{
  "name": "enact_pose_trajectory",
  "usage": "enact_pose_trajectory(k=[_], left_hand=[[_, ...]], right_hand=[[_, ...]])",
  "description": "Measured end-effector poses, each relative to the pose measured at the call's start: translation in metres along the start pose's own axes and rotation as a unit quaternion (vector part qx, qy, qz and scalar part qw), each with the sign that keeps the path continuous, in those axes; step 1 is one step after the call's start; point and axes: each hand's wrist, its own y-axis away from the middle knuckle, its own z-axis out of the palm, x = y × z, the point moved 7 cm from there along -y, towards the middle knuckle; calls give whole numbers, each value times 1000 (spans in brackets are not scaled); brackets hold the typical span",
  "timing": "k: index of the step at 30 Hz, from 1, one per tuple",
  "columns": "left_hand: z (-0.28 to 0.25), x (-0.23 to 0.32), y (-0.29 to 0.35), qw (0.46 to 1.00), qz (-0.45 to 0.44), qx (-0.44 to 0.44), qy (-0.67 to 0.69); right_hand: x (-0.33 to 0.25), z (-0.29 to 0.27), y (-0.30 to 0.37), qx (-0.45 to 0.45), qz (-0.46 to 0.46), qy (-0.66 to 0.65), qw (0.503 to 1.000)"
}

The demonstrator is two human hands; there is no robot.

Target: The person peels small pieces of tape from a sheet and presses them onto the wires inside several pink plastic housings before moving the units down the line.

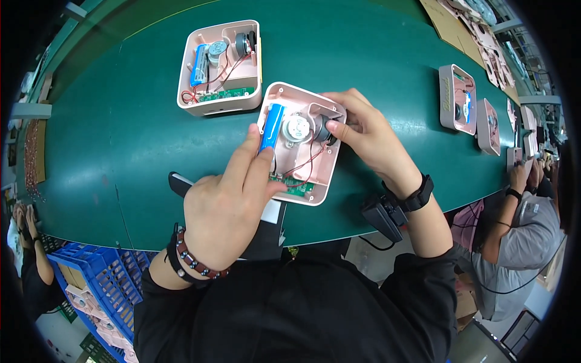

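An open pale-pink plastic housing (331, 171) is tilted between my two hands above the green table. Inside it sit a blue cylindrical battery (273, 124), a round silver motor (297, 127), a dark round speaker (322, 129), thin red and black wires, and a green circuit board (298, 187) partly covered by my left thumb. My left hand (224, 202) grips the left wall, one fingertip at the battery's lower end. Around the upper right corner my right hand (369, 136) is closed, its thumb pressing on the speaker and its other fingers mostly hidden behind the wall.
A similar filled housing (258, 78) lies just beyond, to the left. More housings (457, 100) stand on the right, near cardboard (451, 27) with pink parts. A black device (382, 218) hangs by my right wrist. Blue crates (100, 275) stand lower left. Co-workers sit at both sides.
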Motion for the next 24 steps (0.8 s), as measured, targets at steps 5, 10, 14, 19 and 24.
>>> enact_pose_trajectory(k=[5, 10, 14, 19, 24], left_hand=[[-19, -8, -3, 987, 25, 139, 78], [-39, 4, -2, 966, 9, 227, 125], [-46, 8, -7, 965, 62, 171, 191], [-47, 6, -5, 973, 135, 86, 166], [-33, 11, -6, 970, 81, 59, 220]], right_hand=[[-25, 2, 9, 70, -95, 175, 977], [-91, 32, 55, 135, -310, 162, 927], [-78, 63, 70, 62, -206, 21, 976], [-91, 42, 77, 165, -328, 210, 906], [-98, 54, 88, 342, -339, 400, 780]])
